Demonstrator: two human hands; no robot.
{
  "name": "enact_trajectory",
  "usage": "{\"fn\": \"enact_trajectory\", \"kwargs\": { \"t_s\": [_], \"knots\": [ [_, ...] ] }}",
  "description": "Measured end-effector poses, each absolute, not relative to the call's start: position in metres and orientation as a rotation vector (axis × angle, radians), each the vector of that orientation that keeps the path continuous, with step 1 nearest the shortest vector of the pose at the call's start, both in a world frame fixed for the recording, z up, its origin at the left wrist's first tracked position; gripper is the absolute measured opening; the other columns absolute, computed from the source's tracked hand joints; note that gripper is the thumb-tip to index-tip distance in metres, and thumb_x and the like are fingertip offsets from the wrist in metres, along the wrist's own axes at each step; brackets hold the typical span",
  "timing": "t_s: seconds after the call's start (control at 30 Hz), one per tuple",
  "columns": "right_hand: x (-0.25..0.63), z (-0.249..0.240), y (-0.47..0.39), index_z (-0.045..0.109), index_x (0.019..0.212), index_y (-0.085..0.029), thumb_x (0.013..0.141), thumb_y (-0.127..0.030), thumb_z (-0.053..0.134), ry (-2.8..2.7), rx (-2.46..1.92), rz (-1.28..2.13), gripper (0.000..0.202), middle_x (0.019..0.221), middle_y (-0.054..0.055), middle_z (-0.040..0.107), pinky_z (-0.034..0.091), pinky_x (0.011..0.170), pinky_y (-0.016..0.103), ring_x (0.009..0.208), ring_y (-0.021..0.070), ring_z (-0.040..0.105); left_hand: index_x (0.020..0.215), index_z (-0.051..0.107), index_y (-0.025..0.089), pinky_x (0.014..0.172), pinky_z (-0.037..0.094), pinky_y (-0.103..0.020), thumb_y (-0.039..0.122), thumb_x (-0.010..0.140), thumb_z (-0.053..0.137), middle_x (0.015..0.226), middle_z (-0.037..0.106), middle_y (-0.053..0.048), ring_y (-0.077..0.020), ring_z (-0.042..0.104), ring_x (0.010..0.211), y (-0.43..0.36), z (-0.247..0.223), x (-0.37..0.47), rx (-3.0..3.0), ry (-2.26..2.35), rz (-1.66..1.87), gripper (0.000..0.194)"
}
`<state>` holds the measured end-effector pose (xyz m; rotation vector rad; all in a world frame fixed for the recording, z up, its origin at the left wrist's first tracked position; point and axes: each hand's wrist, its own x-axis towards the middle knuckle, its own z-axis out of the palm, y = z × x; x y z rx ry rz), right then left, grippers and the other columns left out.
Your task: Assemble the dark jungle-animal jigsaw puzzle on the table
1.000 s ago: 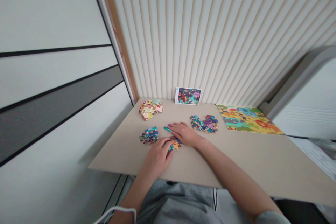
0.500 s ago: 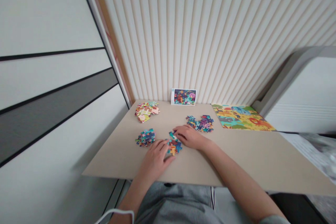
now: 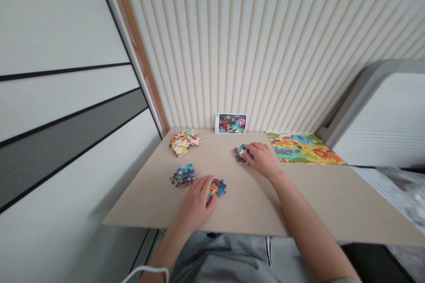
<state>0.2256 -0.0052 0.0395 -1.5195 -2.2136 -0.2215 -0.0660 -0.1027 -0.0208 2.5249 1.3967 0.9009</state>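
My left hand [image 3: 195, 201] lies on the table with its fingers stretched out. Its index finger and thumb border the left side of a small joined cluster of jigsaw puzzle pieces [image 3: 218, 187], coloured orange, brown and blue. Over the right-hand pile of puzzle pieces [image 3: 239, 157], my right hand [image 3: 264, 158] has its fingers bent down and closed around a teal and white puzzle piece [image 3: 244, 149]. The fingers cover part of that pile. Just left of my left hand is another heap of blue-teal puzzle pieces [image 3: 183, 176].
A picture card [image 3: 230, 124] leans against the pleated curtain [image 3: 232, 44]. Pink and cream pieces [image 3: 182, 142] lie at the table's back left. A yellow animal picture [image 3: 305, 148] lies flat at the back right, near a white panel [image 3: 385, 115].
My right hand has moved right and away from the cluster to the right-hand pile. The teal and white piece above the cluster is gone from there. My left hand has barely moved.
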Motion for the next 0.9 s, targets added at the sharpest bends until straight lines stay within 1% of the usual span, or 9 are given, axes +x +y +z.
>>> {"fn": "enact_trajectory", "kwargs": {
  "t_s": [0.13,0.23,0.37,0.47,0.57,0.7,0.8,0.9],
  "knots": [
    [0.248,0.031,0.000,0.068,0.121,-0.022,0.100,-0.039,0.051,-2.145,-1.737,-0.315,0.032,0.111,0.012,0.071,0.039,0.097,0.041,0.109,0.0292,0.061,0.143,0.047,0.024,0.109,0.045,-0.050,0.028,0.092,0.060,0.133,0.058,-0.011,-0.0292,0.054,0.125,-0.100,-0.021,-0.069,2.523,1.369,0.846,0.052],
    [0.249,0.028,0.000,0.069,0.120,-0.021,0.099,-0.039,0.054,-2.143,-1.766,-0.298,0.032,0.113,0.013,0.071,0.039,0.097,0.041,0.109,0.0291,0.061,0.139,0.052,0.026,0.108,0.047,-0.046,0.030,0.093,0.062,0.129,0.058,-0.009,-0.0270,0.056,0.123,-0.100,-0.021,-0.070,2.476,1.349,0.866,0.047],
    [0.238,0.036,-0.004,0.068,0.122,-0.020,0.102,-0.038,0.050,-2.113,-1.513,-0.191,0.032,0.121,0.012,0.069,0.039,0.102,0.041,0.116,0.0276,0.059,0.139,0.052,0.030,0.112,0.045,-0.042,0.024,0.092,0.063,0.135,0.054,-0.007,-0.0245,0.053,0.128,-0.101,-0.021,-0.069,2.424,1.287,0.888,0.049],
    [0.220,0.040,-0.012,0.069,0.120,-0.022,0.102,-0.041,0.051,-2.265,-1.192,0.088,0.032,0.117,0.010,0.071,0.042,0.101,0.038,0.113,0.0239,0.061,0.143,0.047,0.031,0.114,0.044,-0.041,0.020,0.091,0.063,0.139,0.052,-0.007,-0.0237,0.051,0.132,-0.101,-0.021,-0.068,2.399,1.271,0.894,0.056],
    [0.195,0.032,-0.023,0.069,0.124,-0.021,0.098,-0.050,0.057,-2.465,-0.932,0.334,0.041,0.118,0.011,0.070,0.045,0.101,0.037,0.112,0.0235,0.062,0.147,0.041,0.030,0.113,0.044,-0.044,0.020,0.091,0.063,0.140,0.053,-0.009,-0.0257,0.052,0.131,-0.102,-0.024,-0.069,2.410,1.316,0.905,0.062],
    [0.164,0.016,-0.038,0.067,0.128,-0.017,0.092,-0.056,0.062,-2.575,-0.890,0.379,0.053,0.128,0.016,0.064,0.042,0.106,0.043,0.121,0.0283,0.058,0.149,0.037,0.026,0.110,0.044,-0.052,0.024,0.089,0.067,0.137,0.056,-0.012,-0.0307,0.053,0.129,-0.105,-0.030,-0.073,2.449,1.411,0.906,0.067],
    [0.150,0.011,-0.046,0.068,0.126,-0.020,0.092,-0.049,0.064,-2.579,-0.867,0.397,0.045,0.131,0.015,0.061,0.040,0.108,0.044,0.125,0.0281,0.055,0.149,0.037,0.026,0.108,0.045,-0.053,0.026,0.088,0.069,0.136,0.057,-0.013,-0.0323,0.054,0.127,-0.107,-0.032,-0.074,2.441,1.466,0.913,0.069],
    [0.145,0.013,-0.050,0.070,0.117,-0.022,0.091,-0.038,0.067,-2.549,-0.836,0.465,0.030,0.123,0.011,0.065,0.040,0.106,0.041,0.118,0.0247,0.059,0.147,0.040,0.027,0.108,0.046,-0.054,0.027,0.085,0.073,0.134,0.057,-0.012,-0.0329,0.055,0.126,-0.105,-0.030,-0.073,2.421,1.471,0.898,0.070]
  ]
}}
